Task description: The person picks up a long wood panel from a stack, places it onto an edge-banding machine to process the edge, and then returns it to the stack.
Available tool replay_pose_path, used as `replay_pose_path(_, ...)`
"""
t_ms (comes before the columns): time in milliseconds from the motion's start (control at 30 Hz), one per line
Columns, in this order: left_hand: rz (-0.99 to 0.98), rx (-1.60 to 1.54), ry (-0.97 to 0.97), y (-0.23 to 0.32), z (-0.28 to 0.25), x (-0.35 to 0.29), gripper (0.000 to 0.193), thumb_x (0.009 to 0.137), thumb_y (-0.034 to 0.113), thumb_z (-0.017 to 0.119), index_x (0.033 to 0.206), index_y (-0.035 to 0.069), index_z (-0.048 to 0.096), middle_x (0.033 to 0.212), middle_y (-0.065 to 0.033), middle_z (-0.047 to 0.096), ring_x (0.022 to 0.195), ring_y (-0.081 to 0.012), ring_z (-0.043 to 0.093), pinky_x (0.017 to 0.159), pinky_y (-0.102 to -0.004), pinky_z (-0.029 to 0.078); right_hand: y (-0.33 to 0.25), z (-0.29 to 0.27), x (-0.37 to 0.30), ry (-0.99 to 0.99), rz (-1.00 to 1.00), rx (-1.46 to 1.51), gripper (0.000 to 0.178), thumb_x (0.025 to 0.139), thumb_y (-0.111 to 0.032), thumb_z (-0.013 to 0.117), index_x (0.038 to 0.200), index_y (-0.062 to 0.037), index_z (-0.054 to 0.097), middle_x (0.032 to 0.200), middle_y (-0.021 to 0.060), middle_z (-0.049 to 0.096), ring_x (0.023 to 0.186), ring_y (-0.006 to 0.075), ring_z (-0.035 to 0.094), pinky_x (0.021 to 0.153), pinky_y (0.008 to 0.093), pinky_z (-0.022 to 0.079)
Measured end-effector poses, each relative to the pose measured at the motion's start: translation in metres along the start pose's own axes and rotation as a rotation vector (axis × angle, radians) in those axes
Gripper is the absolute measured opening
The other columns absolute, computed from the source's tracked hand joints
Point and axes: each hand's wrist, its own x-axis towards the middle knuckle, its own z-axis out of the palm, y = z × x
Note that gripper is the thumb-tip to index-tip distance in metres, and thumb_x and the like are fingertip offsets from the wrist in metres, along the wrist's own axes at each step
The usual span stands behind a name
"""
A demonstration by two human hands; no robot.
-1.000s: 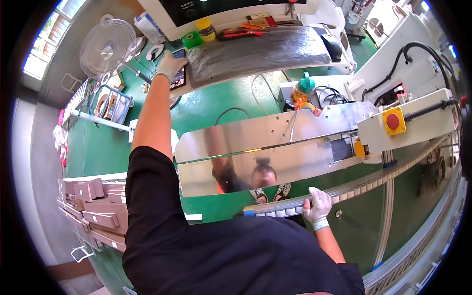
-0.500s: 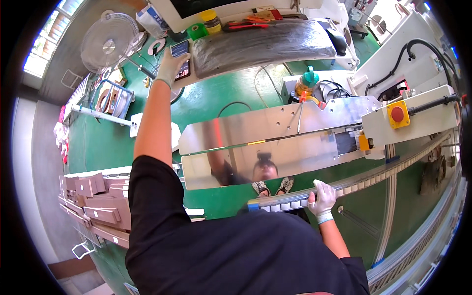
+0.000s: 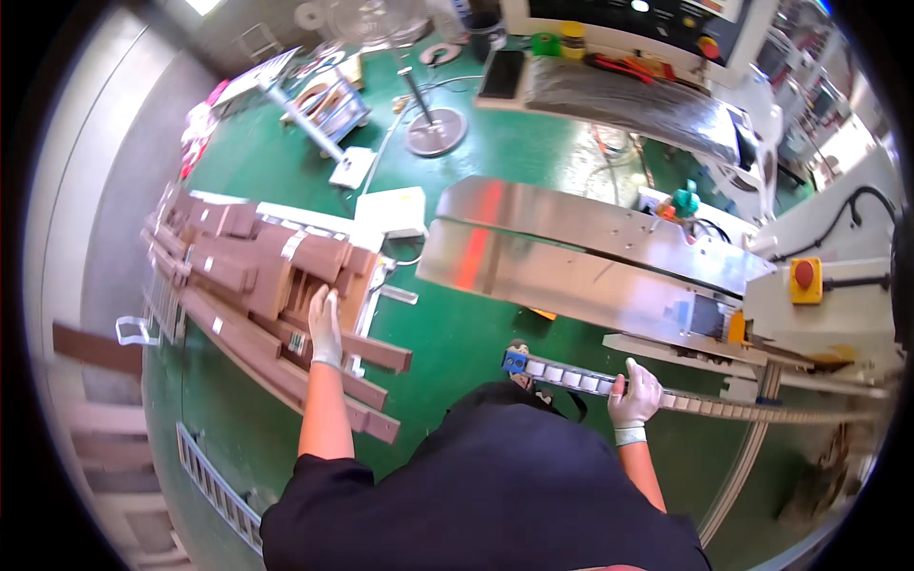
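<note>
My left hand [image 3: 325,328], in a pale glove, reaches over a stack of brown boards [image 3: 224,264] at the left. Its fingers are stretched out, with nothing seen in them; whether they touch a board I cannot tell. My right hand [image 3: 635,395], gloved too, is at the roller rail [image 3: 571,377], its thumb apart from the raised fingers. Contact with the rail is partly hidden by the hand. Beyond the rail lies a shiny metal machine bed [image 3: 562,276] with a long slot. A dark-screened phone [image 3: 502,74] rests on the far shelf.
A red stop button [image 3: 805,276] on a yellow plate is at the right. A standing fan [image 3: 436,131] and a white box [image 3: 391,211] stand on the green floor. A plastic-wrapped panel [image 3: 628,100] bears red-handled tools [image 3: 619,67]. A ladder-like frame [image 3: 218,490] is at lower left.
My left hand has left the phone on the shelf and come back to the boards at the left. The view has turned left. My right hand stays at the rail.
</note>
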Motion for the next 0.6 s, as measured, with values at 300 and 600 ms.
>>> replay_pose_path(300, -0.078, 0.418, 0.469, -0.149, -0.244, -0.141, 0.041, 0.100, 0.031, 0.067, 0.121, -0.005, 0.068, 0.123, -0.0153, 0.071, 0.118, -0.0265, 0.064, 0.107, -0.0363, 0.047, 0.011, 0.016, -0.025, -0.034, -0.076, 0.009, 0.031, 0.093, -0.015, 0.066, 0.123, -0.0091, 0.072, 0.109, 0.0108, 0.076, 0.102, 0.0326, 0.071, 0.091, 0.0463, 0.053)
replay_pose_path(600, -0.433, -0.065, 0.413, -0.217, -0.271, -0.102, 0.032, 0.096, 0.040, 0.070, 0.106, 0.010, 0.071, 0.088, -0.0010, 0.064, 0.078, -0.0161, 0.058, 0.074, -0.0352, 0.049, -0.036, 0.009, -0.027, -0.122, -0.009, 0.114, 0.037, 0.103, -0.026, 0.062, 0.129, -0.0009, 0.068, 0.124, 0.0169, 0.071, 0.119, 0.0356, 0.063, 0.104, 0.0453, 0.047)
